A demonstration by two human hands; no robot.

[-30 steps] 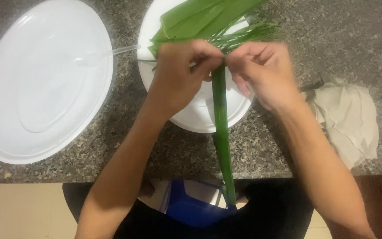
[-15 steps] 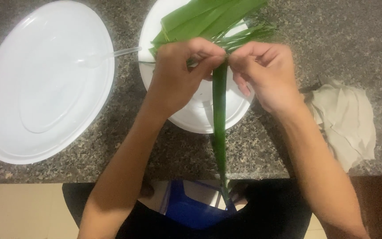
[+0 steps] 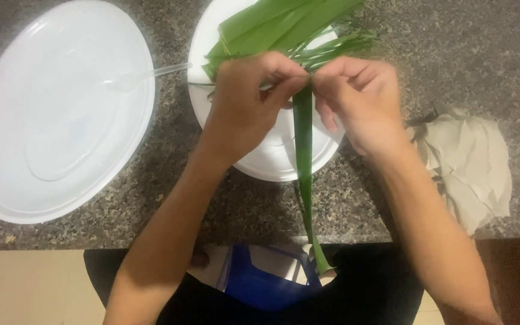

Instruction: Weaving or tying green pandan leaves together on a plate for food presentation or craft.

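Note:
My left hand (image 3: 248,102) and my right hand (image 3: 359,99) meet over a white plate (image 3: 272,159), both pinching the top of a long green leaf strip (image 3: 304,174). The strip hangs down from my fingers, past the plate and over the counter edge toward my lap. Behind my hands a pile of broad green leaves (image 3: 272,27) and thin leaf strips (image 3: 338,45) lies on the plate's far part.
A large white oval platter (image 3: 55,114) sits left of the plate on the speckled stone counter (image 3: 452,48). A clear plastic utensil (image 3: 151,73) bridges platter and plate. A crumpled beige cloth (image 3: 470,162) lies at the right. A blue bag (image 3: 260,280) is below the counter edge.
My hands have stayed pinched on the leaf strip's top. The strip's lower end has swung slightly; the view has shifted a little.

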